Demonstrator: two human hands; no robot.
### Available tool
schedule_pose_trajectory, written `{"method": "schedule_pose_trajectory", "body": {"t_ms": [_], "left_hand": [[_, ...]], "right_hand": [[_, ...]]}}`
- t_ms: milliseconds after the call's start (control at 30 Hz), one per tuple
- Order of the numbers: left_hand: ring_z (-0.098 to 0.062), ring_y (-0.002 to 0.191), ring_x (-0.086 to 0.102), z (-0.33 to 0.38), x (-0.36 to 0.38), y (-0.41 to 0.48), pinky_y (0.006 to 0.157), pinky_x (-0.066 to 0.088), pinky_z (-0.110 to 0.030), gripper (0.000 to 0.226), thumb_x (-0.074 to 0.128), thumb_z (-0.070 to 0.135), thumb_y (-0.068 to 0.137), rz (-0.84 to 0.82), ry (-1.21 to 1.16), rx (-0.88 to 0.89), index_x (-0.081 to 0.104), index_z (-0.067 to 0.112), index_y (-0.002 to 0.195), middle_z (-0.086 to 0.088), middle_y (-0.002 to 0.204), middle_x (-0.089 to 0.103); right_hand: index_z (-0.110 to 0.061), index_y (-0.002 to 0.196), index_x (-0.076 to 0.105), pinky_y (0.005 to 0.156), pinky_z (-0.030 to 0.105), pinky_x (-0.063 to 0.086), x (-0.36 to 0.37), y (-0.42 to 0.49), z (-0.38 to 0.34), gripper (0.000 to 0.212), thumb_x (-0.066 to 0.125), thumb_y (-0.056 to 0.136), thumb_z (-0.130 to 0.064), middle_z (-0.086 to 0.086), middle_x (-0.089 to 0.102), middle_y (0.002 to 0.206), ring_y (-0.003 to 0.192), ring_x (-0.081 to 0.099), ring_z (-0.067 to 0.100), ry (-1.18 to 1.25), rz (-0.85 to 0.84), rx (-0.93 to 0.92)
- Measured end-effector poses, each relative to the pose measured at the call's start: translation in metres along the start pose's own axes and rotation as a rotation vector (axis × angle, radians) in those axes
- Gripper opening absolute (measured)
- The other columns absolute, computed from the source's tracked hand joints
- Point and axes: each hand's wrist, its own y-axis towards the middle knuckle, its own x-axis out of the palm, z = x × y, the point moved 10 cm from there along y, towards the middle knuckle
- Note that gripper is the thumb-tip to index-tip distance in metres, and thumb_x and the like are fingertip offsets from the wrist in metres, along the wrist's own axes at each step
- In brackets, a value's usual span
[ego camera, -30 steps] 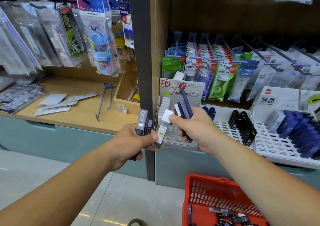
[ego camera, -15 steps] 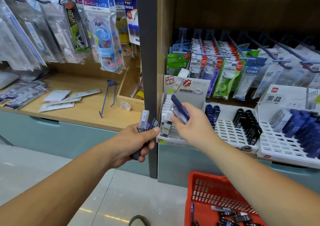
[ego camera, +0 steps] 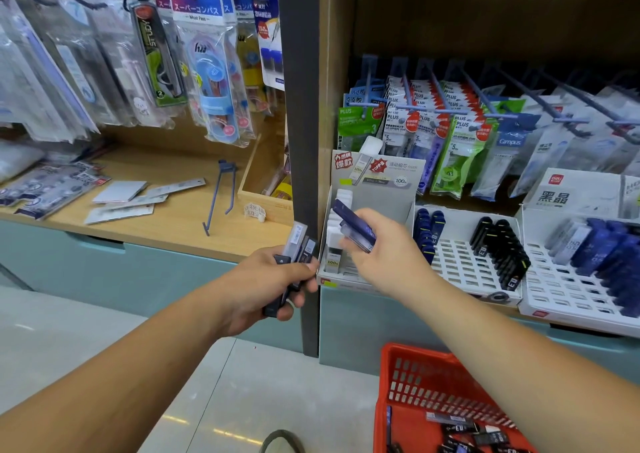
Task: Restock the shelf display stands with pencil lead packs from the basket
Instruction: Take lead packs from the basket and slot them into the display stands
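Observation:
My left hand grips a small bunch of pencil lead packs, clear and dark, in front of the dark shelf post. My right hand holds dark blue lead packs just in front of the leftmost white display stand, where a white-capped pack stands in the left row. The middle stand holds blue and black packs. A third stand on the right holds blue and clear ones. The red basket on the floor contains several loose packs.
Hook-hung refill packets hang above the stands. The wooden shelf to the left carries flat packets, a loose blue hook and a wooden box. The dark post splits the two bays. Pale floor tiles lie below.
The white-capped pack that my right hand held a second ago now stands in the left stand. My right hand has drawn back slightly, still holding the blue packs. My left hand barely moved.

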Motion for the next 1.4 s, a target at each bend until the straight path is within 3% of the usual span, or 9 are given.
{"method": "schedule_pose_trajectory", "body": {"t_ms": [300,433,600,733,900,1067,1167,1300,1400], "left_hand": [[-0.024,0.070,0.063,0.005,0.002,-0.002,0.048,0.035,-0.026,0.014,0.064,0.018,0.102,0.012,0.004,0.005,0.060,0.010,0.114,-0.022,0.102,0.075],[-0.021,0.071,0.063,0.010,0.006,-0.002,0.048,0.036,-0.026,0.022,0.065,0.018,0.101,0.003,-0.004,0.016,0.061,0.009,0.120,-0.018,0.098,0.076],[-0.016,0.070,0.060,0.032,0.037,-0.009,0.049,0.032,-0.025,0.013,0.067,0.018,0.100,-0.143,0.001,0.064,0.067,0.013,0.111,-0.012,0.093,0.072],[-0.020,0.073,0.063,0.048,0.068,-0.008,0.050,0.031,-0.025,0.009,0.069,0.024,0.099,-0.213,0.049,0.106,0.069,0.021,0.108,-0.012,0.092,0.072],[-0.021,0.074,0.066,0.051,0.094,-0.002,0.049,0.035,-0.024,0.033,0.064,0.039,0.100,-0.243,0.037,0.079,0.065,0.015,0.123,-0.014,0.096,0.075],[-0.021,0.068,0.063,0.048,0.109,-0.001,0.047,0.034,-0.024,0.030,0.069,0.032,0.098,-0.279,0.120,0.074,0.064,0.008,0.116,-0.008,0.080,0.065],[-0.021,0.064,0.061,0.052,0.106,0.004,0.045,0.034,-0.024,0.021,0.069,0.022,0.098,-0.257,0.080,0.077,0.063,0.004,0.107,-0.008,0.075,0.058],[-0.019,0.062,0.054,0.059,0.097,0.011,0.049,0.030,-0.026,0.013,0.067,0.014,0.099,-0.220,-0.028,0.083,0.058,0.016,0.089,-0.008,0.075,0.052],[-0.015,0.054,0.040,0.062,0.103,0.010,0.053,0.023,-0.029,0.022,0.070,0.026,0.097,-0.220,0.012,0.114,0.052,0.020,0.086,-0.003,0.067,0.037]], "right_hand": [[-0.048,0.090,0.052,0.077,0.043,0.053,0.001,-0.004,-0.006,0.028,0.072,0.091,-0.028,-0.010,0.053,0.089,0.081,0.058,0.017,-0.077,0.056,-0.062],[-0.027,0.097,0.066,0.068,0.022,0.049,-0.011,-0.008,-0.002,0.011,0.074,0.091,-0.022,0.000,0.068,0.087,0.078,0.062,0.014,0.152,0.057,0.074],[-0.021,0.098,0.071,0.046,0.027,0.041,-0.027,-0.020,0.001,0.008,0.076,0.092,-0.020,0.000,0.057,0.057,0.049,0.049,0.016,0.515,-0.036,0.270],[-0.016,0.100,0.067,0.044,0.025,0.037,-0.045,-0.033,0.007,0.011,0.075,0.092,-0.017,0.005,0.051,0.052,0.044,0.046,0.016,0.591,-0.069,0.304],[-0.012,0.098,0.064,0.046,0.027,0.035,-0.069,-0.041,0.029,0.010,0.073,0.093,-0.013,0.009,0.049,0.057,0.049,0.044,0.019,0.617,-0.072,0.344],[-0.016,0.097,0.066,0.050,0.029,0.033,-0.061,-0.046,0.033,0.009,0.074,0.093,-0.019,0.011,0.050,0.062,0.052,0.043,0.019,0.652,-0.219,0.388],[-0.008,0.103,0.064,0.045,0.024,0.030,-0.057,-0.053,0.031,0.021,0.073,0.087,-0.019,0.011,0.054,0.069,0.051,0.044,0.018,0.831,-0.310,0.460],[-0.005,0.103,0.069,0.043,0.023,0.029,-0.053,-0.069,0.033,0.024,0.069,0.085,-0.021,0.013,0.053,0.070,0.052,0.045,0.020,0.972,-0.454,0.550],[-0.006,0.106,0.060,0.042,0.022,0.030,-0.045,-0.074,0.029,0.042,0.084,0.078,-0.025,0.009,0.047,0.068,0.049,0.041,0.017,1.052,-0.554,0.519]]}}
